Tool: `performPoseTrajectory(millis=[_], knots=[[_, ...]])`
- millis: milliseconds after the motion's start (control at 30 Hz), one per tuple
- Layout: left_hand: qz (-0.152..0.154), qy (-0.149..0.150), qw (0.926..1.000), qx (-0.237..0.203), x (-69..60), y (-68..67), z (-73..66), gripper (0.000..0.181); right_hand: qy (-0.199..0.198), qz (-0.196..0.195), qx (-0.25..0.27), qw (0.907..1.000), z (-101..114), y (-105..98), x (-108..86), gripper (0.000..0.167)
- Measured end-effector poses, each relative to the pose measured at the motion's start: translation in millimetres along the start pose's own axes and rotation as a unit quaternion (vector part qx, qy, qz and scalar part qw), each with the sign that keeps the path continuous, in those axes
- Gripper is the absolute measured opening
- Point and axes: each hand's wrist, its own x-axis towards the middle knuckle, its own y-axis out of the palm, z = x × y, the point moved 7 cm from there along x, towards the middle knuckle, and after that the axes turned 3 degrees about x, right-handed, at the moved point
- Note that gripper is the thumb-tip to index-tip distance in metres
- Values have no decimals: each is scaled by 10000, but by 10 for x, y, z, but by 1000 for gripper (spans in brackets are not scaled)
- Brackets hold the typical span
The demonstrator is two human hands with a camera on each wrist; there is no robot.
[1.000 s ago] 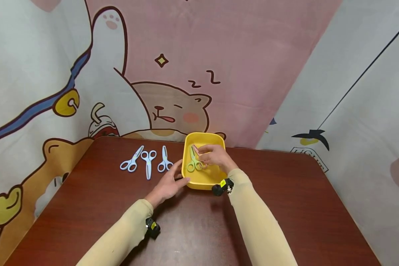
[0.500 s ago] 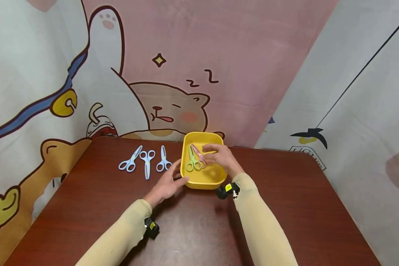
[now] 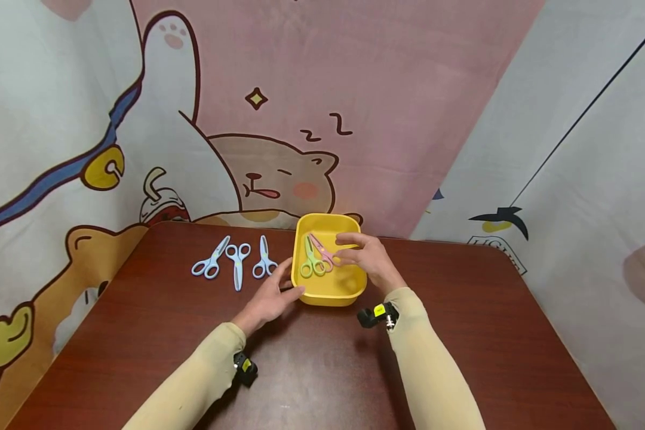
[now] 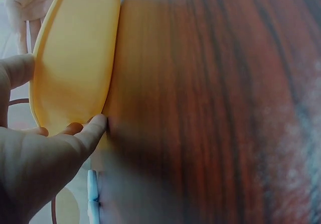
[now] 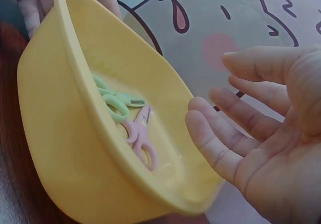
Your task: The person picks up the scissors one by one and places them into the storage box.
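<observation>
A yellow plastic tub (image 3: 328,300) stands near the table's far edge. My left hand (image 3: 269,300) holds its near left corner, thumb at the rim and fingers along the outer side wall (image 4: 75,53). Inside lie green scissors (image 3: 312,263) and pink scissors (image 3: 322,251) next to them, both also seen in the right wrist view. My right hand (image 3: 373,261) hovers over the tub's right rim, its fingers (image 5: 215,138) spread and loosely bent, holding nothing. Left of the tub, three light blue scissors lie on the table.
The light blue scissors lie in a row: one pair at the left (image 3: 211,258), a middle pair (image 3: 238,266) with its blades toward me, and one (image 3: 264,258) close to my left hand. Behind the brown table (image 3: 312,370) hangs a printed cloth (image 3: 387,119).
My right hand has let go of the pink scissors inside the tub and drawn back to the right. My left hand stays at the tub's corner.
</observation>
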Motion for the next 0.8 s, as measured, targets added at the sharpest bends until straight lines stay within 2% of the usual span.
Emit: performPoseTrajectory(millis=[267, 600, 800], knots=[[-10, -115, 9998, 141, -12, -3, -2, 77, -282, -230, -32, 9993, 1, -155, -97, 43], [-3, -107, 9999, 133, -9, -13, -8, 77, -304, -639, -254, 9972, -88, -358, -200, 44], [-6, -115, 9997, 195, -12, -11, -6, 76, -264, -825, -92, 9962, -162, -420, -260, 40]])
